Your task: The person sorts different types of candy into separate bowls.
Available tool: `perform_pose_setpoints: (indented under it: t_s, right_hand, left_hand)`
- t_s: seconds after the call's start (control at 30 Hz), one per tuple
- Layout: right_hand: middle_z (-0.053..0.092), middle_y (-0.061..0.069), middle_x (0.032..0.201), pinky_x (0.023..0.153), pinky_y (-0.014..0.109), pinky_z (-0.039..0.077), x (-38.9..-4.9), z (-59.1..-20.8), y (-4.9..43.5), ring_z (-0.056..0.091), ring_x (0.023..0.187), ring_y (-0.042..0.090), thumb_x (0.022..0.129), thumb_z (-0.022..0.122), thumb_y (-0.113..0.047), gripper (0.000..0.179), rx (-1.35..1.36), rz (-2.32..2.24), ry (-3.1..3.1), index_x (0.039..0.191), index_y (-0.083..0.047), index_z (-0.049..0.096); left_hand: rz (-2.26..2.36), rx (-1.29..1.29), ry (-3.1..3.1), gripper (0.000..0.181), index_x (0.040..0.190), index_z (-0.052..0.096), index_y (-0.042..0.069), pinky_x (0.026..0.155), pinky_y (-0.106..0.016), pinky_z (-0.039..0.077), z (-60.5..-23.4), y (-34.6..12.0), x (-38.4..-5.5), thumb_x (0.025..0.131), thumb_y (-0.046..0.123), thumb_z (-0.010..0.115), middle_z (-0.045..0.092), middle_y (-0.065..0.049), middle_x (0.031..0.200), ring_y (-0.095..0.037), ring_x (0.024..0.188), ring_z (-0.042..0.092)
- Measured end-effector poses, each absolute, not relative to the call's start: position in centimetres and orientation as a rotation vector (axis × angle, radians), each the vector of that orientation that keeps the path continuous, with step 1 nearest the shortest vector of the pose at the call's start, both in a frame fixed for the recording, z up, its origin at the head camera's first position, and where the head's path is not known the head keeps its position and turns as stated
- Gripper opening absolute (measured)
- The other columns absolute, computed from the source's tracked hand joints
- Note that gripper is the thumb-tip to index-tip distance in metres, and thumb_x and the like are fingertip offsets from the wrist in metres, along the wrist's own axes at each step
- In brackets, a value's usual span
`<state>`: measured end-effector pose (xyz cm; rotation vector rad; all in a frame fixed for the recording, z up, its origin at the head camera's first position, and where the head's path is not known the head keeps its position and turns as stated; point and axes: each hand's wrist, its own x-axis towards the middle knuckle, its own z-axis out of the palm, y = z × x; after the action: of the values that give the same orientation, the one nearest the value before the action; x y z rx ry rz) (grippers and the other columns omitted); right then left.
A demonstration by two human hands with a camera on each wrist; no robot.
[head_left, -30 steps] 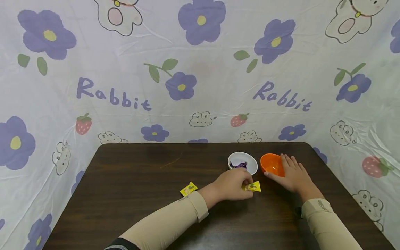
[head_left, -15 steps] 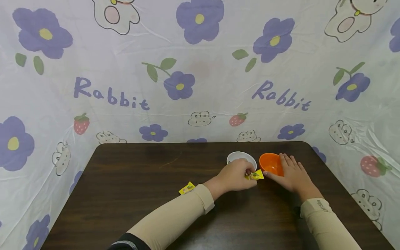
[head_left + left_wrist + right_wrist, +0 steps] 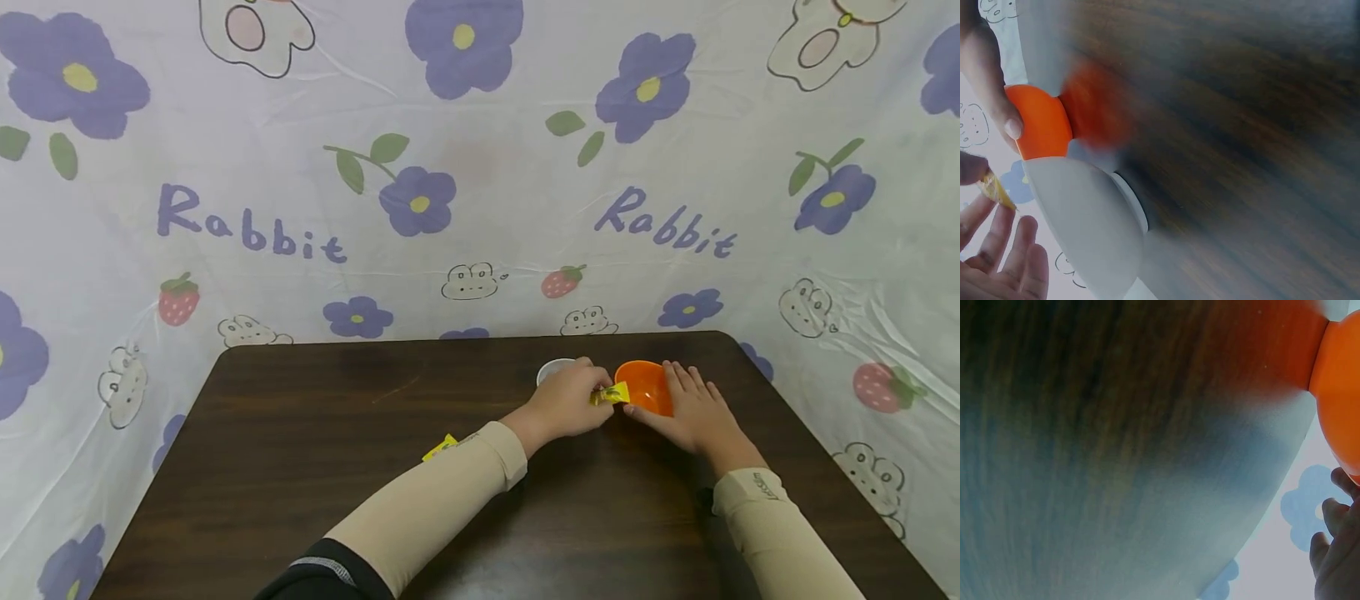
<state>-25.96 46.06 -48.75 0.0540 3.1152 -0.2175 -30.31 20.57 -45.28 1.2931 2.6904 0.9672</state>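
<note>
While the beige fabric left sleeve crosses the near part of the dark brown wood-grain worktop, it now hides more of a small, flat, yellow wrapped packet than it did a second ago; that packet lies beyond the sleeve, only partly visible. The beige right sleeve shows no comparable shift.

Farther out, the left hand has advanced toward the back of the worktop. It pinches a second yellow wrapped packet between thumb and fingers; in the left wrist view the remaining fingers are spread. In the head view this held packet now overlaps the near-left rim of the round, glossy orange bowl. Whether it has crossed the rim or merely passes in front cannot be determined.

The right hand stays at the orange bowl's right side, holding nothing in its grasp, fingers extended along the side and thumb at the near rim. It appears to steady the bowl.

The round white bowl stands just beside, now mostly masked by the left hand; its contents cannot be inspected. In terms of progress, the held packet is judged brought up to the orange bowl but not released.
</note>
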Motion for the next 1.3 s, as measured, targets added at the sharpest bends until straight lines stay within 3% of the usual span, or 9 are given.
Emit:
perform_pose_setpoints:
  t_s: [0.17, 0.4, 0.67, 0.97, 1.3]
  right_hand:
    - [0.021, 0.036, 0.17, 0.125, 0.074, 0.013, -26.1, -48.9, 46.1, 0.018, 0.156, 0.058, 0.095, 0.039, -0.084, 0.118, 0.06, -0.221, 3.106, 0.166, 0.008, 0.016]
    - [0.021, 0.034, 0.17, 0.125, 0.074, 0.013, -26.3, -49.2, 46.2, 0.018, 0.157, 0.058, 0.096, 0.041, -0.083, 0.116, 0.053, -0.237, 3.119, 0.166, 0.007, 0.017]
    - [0.022, 0.033, 0.171, 0.124, 0.075, 0.014, -26.3, -49.8, 46.2, 0.019, 0.157, 0.057, 0.095, 0.039, -0.085, 0.118, 0.026, -0.225, 3.116, 0.166, 0.007, 0.017]
    - [0.02, 0.034, 0.171, 0.124, 0.075, 0.012, -26.6, -49.2, 46.1, 0.018, 0.156, 0.058, 0.095, 0.04, -0.084, 0.119, 0.033, -0.203, 3.102, 0.166, 0.008, 0.015]
    - [0.019, 0.042, 0.167, 0.123, 0.076, 0.011, -26.3, -48.4, 46.2, 0.018, 0.153, 0.063, 0.095, 0.035, -0.086, 0.124, 0.068, -0.201, 3.051, 0.163, 0.015, 0.012]
  left_hand:
    - [0.949, 1.249, 2.751, 0.028, 0.127, 0.073, 0.012, 0.085, -0.014, 0.051, -45.2, 21.5, -30.9, 0.102, 0.024, 0.069, 0.066, -0.001, 0.11, -0.007, 0.089, 0.057]
    - [0.909, 1.209, 2.778, 0.032, 0.13, 0.072, 0.012, 0.087, -0.017, 0.053, -45.1, 23.2, -31.5, 0.103, 0.028, 0.069, 0.066, 0.0, 0.113, -0.007, 0.09, 0.058]
    - [0.985, 1.141, 2.774, 0.05, 0.145, 0.062, 0.007, 0.103, -0.026, 0.054, -46.1, 23.9, -31.4, 0.105, 0.037, 0.065, 0.061, -0.009, 0.132, -0.016, 0.11, 0.062]
    - [1.041, 1.142, 2.749, 0.045, 0.137, 0.067, 0.011, 0.103, -0.031, 0.055, -45.9, 21.6, -32.1, 0.104, 0.041, 0.064, 0.061, -0.008, 0.126, -0.018, 0.109, 0.061]
    - [1.011, 1.382, 2.696, 0.041, 0.134, 0.068, 0.008, 0.096, -0.024, 0.053, -44.2, 17.2, -31.7, 0.102, 0.034, 0.066, 0.065, -0.012, 0.126, -0.018, 0.108, 0.063]
